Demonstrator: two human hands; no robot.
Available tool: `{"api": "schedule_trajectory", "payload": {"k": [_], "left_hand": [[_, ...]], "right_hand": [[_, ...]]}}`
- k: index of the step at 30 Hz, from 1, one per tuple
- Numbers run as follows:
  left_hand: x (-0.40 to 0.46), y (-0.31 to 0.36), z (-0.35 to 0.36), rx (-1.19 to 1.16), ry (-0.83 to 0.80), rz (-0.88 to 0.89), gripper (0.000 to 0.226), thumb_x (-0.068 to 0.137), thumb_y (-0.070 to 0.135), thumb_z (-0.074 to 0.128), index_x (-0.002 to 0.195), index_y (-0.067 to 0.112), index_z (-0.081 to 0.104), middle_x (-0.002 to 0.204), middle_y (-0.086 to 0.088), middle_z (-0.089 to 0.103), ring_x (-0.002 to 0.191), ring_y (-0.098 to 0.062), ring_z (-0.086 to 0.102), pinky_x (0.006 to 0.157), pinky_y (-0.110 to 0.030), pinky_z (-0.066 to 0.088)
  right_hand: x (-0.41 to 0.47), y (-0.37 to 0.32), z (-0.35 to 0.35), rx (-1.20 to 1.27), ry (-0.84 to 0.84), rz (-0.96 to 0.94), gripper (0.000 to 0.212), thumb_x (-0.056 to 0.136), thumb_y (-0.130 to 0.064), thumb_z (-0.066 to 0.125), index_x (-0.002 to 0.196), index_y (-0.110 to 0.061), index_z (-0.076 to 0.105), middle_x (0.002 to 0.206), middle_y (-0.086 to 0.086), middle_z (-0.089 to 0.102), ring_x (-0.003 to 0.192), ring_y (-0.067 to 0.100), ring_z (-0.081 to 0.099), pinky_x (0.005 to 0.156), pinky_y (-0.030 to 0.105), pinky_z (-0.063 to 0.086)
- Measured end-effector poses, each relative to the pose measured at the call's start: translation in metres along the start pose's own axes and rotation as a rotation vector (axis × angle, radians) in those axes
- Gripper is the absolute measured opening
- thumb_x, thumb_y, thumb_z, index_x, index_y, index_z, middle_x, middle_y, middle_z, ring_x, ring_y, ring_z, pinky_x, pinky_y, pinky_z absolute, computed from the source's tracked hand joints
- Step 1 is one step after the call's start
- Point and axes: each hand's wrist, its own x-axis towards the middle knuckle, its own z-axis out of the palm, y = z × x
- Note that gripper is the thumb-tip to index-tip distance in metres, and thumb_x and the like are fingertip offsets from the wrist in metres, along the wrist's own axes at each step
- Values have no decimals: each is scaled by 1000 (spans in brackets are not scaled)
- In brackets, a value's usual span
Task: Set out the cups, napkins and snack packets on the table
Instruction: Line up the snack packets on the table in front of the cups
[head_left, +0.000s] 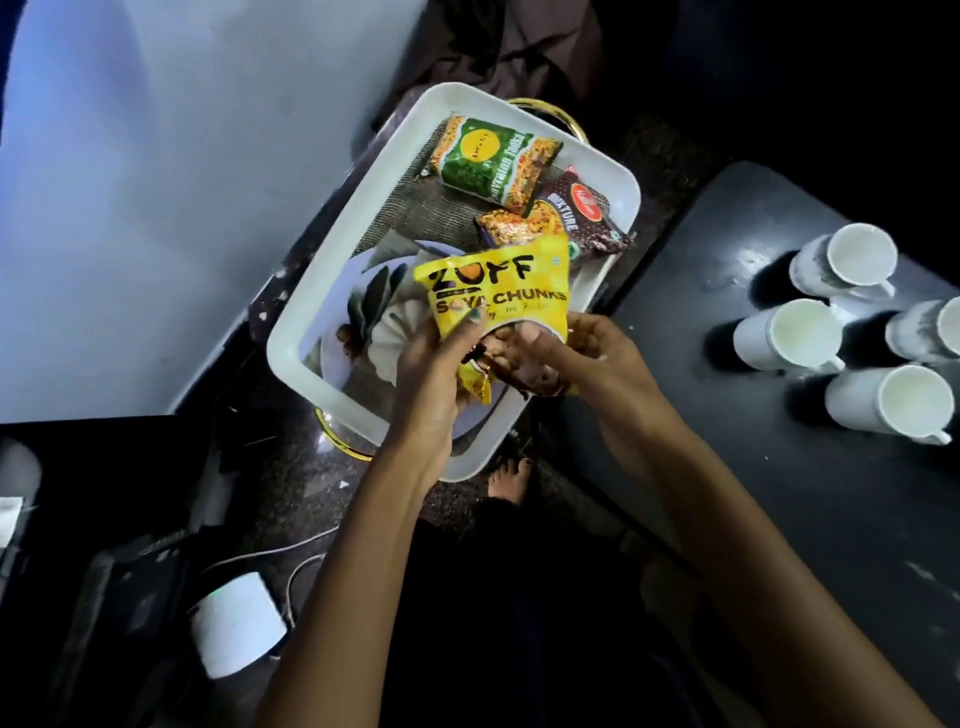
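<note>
Between the left hand (441, 358) and right hand (566, 353), both pinching its lower edge, the yellow soya packet (493, 296) hangs over the white tray (311, 291); held so low, it could flop back onto the napkins (384, 332) beneath.

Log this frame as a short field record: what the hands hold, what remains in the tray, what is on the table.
hands: left hand and right hand both grip the yellow soya chunks packet above the tray
tray: white tray holds a green packet, a dark mixture packet, folded napkins
table: four white cups on the dark table
</note>
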Motion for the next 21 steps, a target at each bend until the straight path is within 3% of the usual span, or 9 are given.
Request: {"api": "schedule_trajectory", "payload": {"k": [3,6,8,10,14,18,21], "left_hand": [[-9,-9,25,12,-135,-4,13,83,24,66,94,22,70,87,3,75,83,-14,71,70,-30,57],[-18,-20,50,48,-210,-49,20,76,32,69,94,24,70,91,3,75,87,-13,70,79,-36,55],[-24,-25,69,69,-292,-109,30,72,37,70,99,24,70,100,1,74,95,-14,69,84,-39,55],[-30,-29,84,127,-373,-164,43,66,41,72,103,21,69,104,1,74,102,-15,67,83,-39,57],[-39,-37,107,212,-488,-243,32,67,21,75,95,10,67,81,3,77,80,-8,73,62,-22,57],[-42,-41,119,361,-565,-250,41,56,19,80,94,10,68,89,-2,76,83,-13,73,64,-21,58],[-42,-43,123,451,-648,-258,37,52,18,80,87,13,69,82,2,77,80,-12,73,62,-20,57]], "right_hand": [[-12,-10,-35,103,-51,38,58,55,-33,79,106,-12,61,103,7,73,89,21,71,72,31,57],[-22,-9,-64,160,-17,-7,32,55,-21,80,85,-15,70,84,4,77,74,19,73,65,29,59],[-28,-4,-83,221,65,-53,25,59,-13,79,82,-14,71,80,4,76,70,19,73,63,28,59],[-34,-1,-99,264,107,-86,31,58,-12,78,89,-9,70,88,10,75,76,24,72,69,33,59],[-49,6,-134,273,123,-113,40,57,-15,77,95,-8,69,94,12,74,81,25,72,72,34,59],[-61,11,-161,267,84,-71,36,56,-16,77,91,-13,68,87,6,76,76,22,73,66,31,59],[-67,11,-176,278,58,-54,37,57,-14,75,94,-11,67,85,3,77,75,19,73,63,28,59]]}}
